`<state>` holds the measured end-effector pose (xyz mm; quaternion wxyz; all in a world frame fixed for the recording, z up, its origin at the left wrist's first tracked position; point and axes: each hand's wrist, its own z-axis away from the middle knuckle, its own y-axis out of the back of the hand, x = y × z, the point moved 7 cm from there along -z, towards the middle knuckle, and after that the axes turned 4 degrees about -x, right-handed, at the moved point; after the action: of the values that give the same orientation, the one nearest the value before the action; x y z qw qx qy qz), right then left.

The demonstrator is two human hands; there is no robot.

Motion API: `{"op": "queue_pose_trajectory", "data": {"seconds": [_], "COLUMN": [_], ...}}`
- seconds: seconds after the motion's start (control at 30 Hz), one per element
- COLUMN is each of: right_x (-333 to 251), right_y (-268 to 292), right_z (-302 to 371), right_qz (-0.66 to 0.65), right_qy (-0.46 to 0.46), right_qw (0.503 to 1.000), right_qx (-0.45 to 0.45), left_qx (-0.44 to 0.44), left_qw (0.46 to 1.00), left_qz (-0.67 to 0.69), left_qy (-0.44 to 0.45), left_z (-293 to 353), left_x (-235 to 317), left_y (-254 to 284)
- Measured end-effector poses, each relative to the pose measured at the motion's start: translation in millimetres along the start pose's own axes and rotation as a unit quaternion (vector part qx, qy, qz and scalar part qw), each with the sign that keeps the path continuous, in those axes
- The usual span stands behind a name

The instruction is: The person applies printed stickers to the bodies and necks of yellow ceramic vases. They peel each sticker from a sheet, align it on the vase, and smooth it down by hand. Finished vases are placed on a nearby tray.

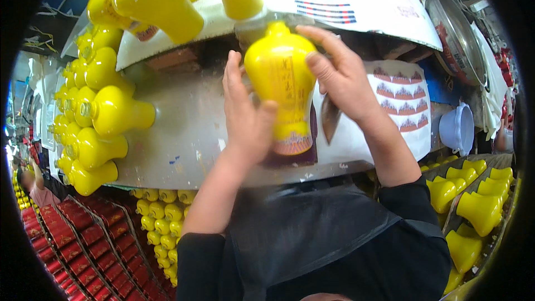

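Note:
A glossy yellow vase-shaped bottle (pixel 281 81) with a narrow neck is between my hands, with a column of printed characters down its front and a patterned band around its foot. My right hand (pixel 343 75) grips its shoulder, index finger near the neck and thumb on the side. Along its left side lies my left hand (pixel 248 120), long fingers up and thumb against the lower front. Beneath my right palm a dark pointed piece, blade-like (pixel 330 120), shows; whether it is held I cannot tell. A dark red pad (pixel 290 160) lies under the bottle's foot.
Several yellow bottles (pixel 120 111) lie stacked at the left of the worktable (pixel 173 106); others stand on the white board (pixel 384 0) behind. A sheet of patterned decals (pixel 401 97) lies right, near a pale blue bucket (pixel 457 128). Red boxes (pixel 83 239) fill the lower left.

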<state>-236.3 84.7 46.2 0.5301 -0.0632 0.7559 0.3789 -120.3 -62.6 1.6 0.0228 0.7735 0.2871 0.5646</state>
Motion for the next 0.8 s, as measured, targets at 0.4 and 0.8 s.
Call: {"op": "queue_pose_trajectory", "data": {"seconds": [0.4, 0.8], "right_x": [36, 30], "right_y": [-35, -39], "right_z": [58, 59], "right_qz": [-0.144, -0.155], "right_qy": [-0.085, -0.060], "right_qw": [0.984, 0.984], "right_qx": [-0.055, -0.061], "left_qx": [-0.009, -0.004], "left_qw": [0.977, 0.948], "left_qz": [0.199, 0.296], "left_qy": [0.081, 0.115], "left_z": [30, 32], "left_x": [-9, -16], "left_y": [-8, -13]}}
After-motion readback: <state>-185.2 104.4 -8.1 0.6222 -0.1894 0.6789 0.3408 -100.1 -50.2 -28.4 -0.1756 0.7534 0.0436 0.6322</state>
